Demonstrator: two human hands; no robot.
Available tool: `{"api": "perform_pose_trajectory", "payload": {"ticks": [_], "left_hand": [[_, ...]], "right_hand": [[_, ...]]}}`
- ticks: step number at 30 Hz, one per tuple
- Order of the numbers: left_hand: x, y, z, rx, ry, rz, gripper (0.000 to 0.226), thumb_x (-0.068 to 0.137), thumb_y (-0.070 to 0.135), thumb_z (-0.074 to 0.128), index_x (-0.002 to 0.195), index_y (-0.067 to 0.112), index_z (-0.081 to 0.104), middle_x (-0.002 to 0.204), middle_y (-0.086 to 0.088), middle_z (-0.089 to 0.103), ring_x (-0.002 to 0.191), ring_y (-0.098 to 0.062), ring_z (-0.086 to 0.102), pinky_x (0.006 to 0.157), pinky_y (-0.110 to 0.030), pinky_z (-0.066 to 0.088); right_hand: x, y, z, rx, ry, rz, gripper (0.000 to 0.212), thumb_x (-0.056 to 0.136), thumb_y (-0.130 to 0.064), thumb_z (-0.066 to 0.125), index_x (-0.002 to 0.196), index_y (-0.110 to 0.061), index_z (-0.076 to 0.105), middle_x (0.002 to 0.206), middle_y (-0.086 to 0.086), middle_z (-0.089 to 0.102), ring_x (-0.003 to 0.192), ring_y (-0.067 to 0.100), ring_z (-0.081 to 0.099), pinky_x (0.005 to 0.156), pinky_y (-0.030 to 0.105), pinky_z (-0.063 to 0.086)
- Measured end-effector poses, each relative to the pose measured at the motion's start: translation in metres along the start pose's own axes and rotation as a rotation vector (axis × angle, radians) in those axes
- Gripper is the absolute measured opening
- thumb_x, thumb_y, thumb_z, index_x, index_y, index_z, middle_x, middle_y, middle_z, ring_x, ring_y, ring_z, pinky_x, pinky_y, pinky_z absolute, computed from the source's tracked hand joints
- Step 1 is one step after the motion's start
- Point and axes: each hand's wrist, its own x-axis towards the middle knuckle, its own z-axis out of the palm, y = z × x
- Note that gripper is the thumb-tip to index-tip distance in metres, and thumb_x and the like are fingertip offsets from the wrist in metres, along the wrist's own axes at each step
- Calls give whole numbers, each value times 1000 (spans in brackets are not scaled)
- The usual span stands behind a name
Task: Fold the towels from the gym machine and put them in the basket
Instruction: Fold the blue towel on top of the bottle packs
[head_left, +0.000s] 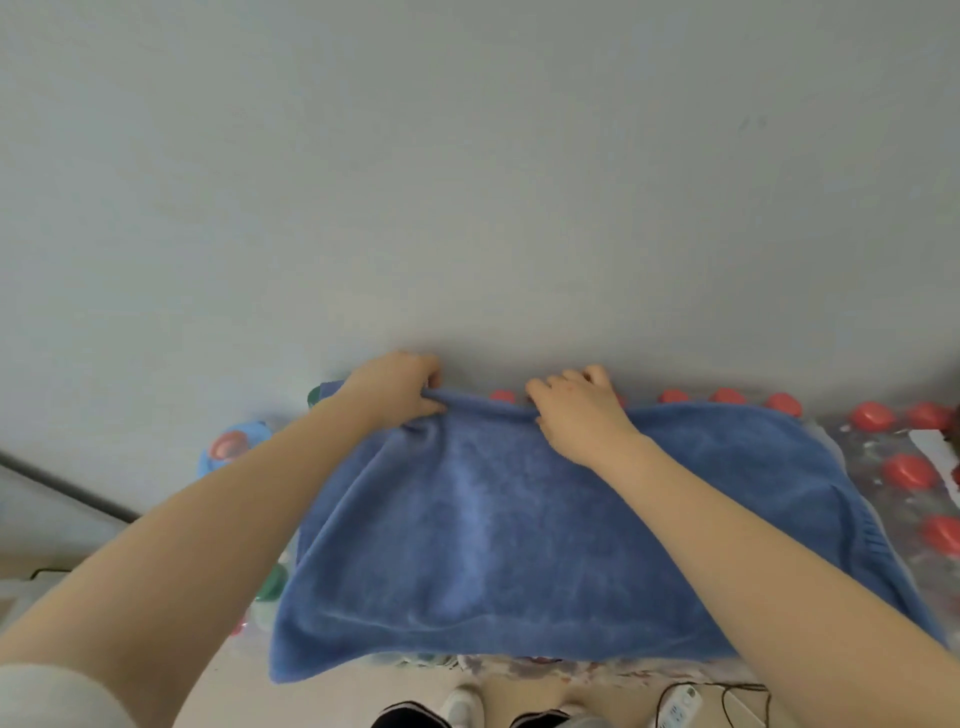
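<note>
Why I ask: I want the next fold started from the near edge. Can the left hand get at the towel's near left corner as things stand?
Probably yes. The left hand pinches the blue towel's far edge, but the near left corner hangs uncovered with nothing on it. It would have to let go first.

one head-worn wide-angle view looks forward and steeply down, close over the blue towel (545, 519) at arm's reach, facing a plain grey wall (467, 182), with the floor (363, 696) at the bottom edge.
</note>
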Motion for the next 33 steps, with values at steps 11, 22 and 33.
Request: {"api": "perform_pose_trajectory", "payload": {"ticks": [11,22,33], "left_hand": [[-17,-6,11,581,533,-90,22,52,11,72,70,17,60,67,-2,62,61,-20,60,55,-25,42],[-2,138,68,-197,116,129,77,84,52,9,141,4,30,153,-18,18,142,-30,17,115,-37,13],[7,146,76,21,322,10,64,78,48,33,110,-1,60,112,-21,55,102,-32,40,89,-47,32]], "right_hand": [[3,-5,3,137,138,255,22,94,-28,46,103,-9,51,106,9,62,99,29,54,72,34,29],[-56,84,16,79,76,420,25,92,-28,45,112,-16,53,116,5,55,112,26,46,97,37,23],[-118,189,13,244,-79,539,22,92,-35,51,102,-18,60,106,4,61,112,28,46,89,37,30]]}}
